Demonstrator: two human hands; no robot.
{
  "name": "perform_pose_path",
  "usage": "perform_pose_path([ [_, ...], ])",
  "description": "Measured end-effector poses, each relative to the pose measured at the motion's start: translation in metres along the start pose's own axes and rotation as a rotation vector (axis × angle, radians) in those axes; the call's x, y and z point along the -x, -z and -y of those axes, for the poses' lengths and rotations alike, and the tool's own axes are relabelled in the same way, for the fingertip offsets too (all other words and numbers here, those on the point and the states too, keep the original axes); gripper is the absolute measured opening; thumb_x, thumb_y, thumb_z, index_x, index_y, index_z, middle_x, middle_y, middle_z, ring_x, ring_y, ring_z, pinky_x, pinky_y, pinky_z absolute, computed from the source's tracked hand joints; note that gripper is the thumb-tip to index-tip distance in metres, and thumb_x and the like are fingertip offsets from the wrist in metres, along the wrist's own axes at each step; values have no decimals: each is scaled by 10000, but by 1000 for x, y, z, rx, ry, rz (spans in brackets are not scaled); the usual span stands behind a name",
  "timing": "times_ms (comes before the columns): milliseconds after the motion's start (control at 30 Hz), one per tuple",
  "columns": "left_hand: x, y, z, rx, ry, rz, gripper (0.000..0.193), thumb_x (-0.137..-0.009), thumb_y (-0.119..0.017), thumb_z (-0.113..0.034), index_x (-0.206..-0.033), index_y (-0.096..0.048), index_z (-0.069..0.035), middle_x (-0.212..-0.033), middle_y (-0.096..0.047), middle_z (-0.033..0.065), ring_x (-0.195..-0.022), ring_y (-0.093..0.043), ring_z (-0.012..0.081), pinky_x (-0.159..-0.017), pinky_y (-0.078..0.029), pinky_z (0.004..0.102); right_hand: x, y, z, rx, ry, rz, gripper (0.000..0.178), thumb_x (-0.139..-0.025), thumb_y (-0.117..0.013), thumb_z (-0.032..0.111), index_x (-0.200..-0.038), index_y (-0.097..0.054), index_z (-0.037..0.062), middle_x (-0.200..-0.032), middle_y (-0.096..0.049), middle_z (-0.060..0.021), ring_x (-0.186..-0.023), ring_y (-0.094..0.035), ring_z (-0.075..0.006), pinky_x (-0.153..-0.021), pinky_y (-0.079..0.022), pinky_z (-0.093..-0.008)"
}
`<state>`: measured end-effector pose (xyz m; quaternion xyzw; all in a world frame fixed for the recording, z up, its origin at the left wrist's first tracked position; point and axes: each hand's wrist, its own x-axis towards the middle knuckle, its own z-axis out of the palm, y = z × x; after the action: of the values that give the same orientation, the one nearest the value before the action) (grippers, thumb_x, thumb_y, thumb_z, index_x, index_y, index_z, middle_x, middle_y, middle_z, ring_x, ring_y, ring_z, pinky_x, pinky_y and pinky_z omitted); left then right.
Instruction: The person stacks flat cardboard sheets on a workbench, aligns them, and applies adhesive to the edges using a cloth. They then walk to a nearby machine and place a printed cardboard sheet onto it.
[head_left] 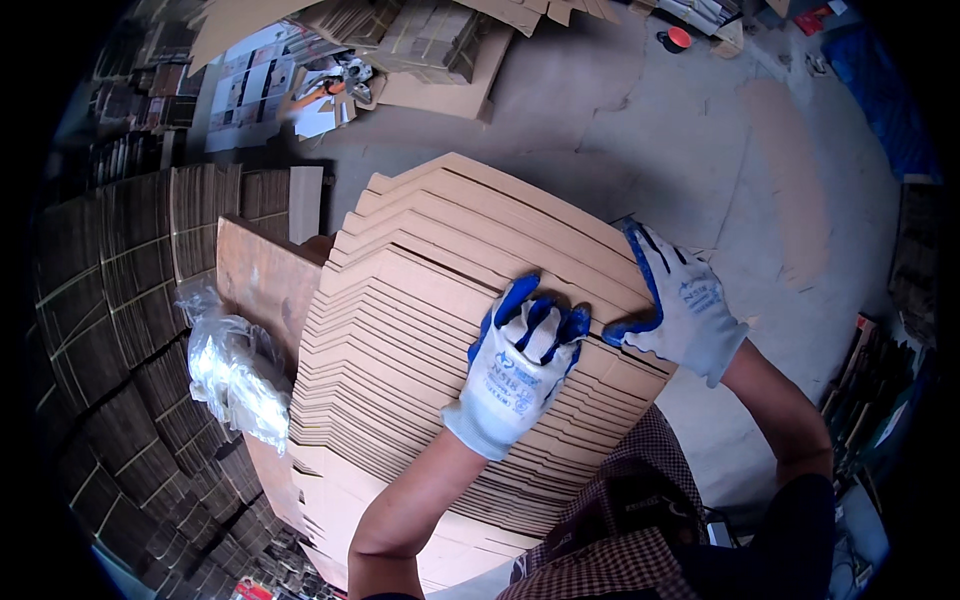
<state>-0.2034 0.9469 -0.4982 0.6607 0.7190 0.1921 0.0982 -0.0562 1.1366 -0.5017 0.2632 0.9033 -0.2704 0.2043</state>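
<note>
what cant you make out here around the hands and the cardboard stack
- Head view: the cardboard stack bottom is cut off by the lower edge and the forearms.
- Left hand: fingertips curl over a sheet edge, so what they pinch is hidden.
- Right hand: its palm side is hidden against the stack's end.
- Clear plastic bundle: too crumpled to tell any contents.
- Orange round thing on the floor: too small to identify.
</note>
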Motion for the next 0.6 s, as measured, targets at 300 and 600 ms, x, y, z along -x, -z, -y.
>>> perform_pose_path([
  [300,-4,0,-1,15,40,-10,391,-690,-762,-130,-1080,-734,-134,-1063,-612,91,-1030,-605,285,-1025,-483,467,1,-3,-2,-5,-3,-13,1085,-742,-782,572,-1531,-293,12,-1524,-385,-215,-1321,-484,-346,-1106,-385,-453],
  [600,-5,9,1,20,9,49,363,-710,-791,-182,-1068,-741,-153,-1128,-574,80,-1102,-542,300,-980,-466,457,2,2,-1,-48,4,-14,1094,-749,-775,574,-1555,-254,48,-1541,-370,-197,-1336,-468,-342,-1109,-387,-471],
])
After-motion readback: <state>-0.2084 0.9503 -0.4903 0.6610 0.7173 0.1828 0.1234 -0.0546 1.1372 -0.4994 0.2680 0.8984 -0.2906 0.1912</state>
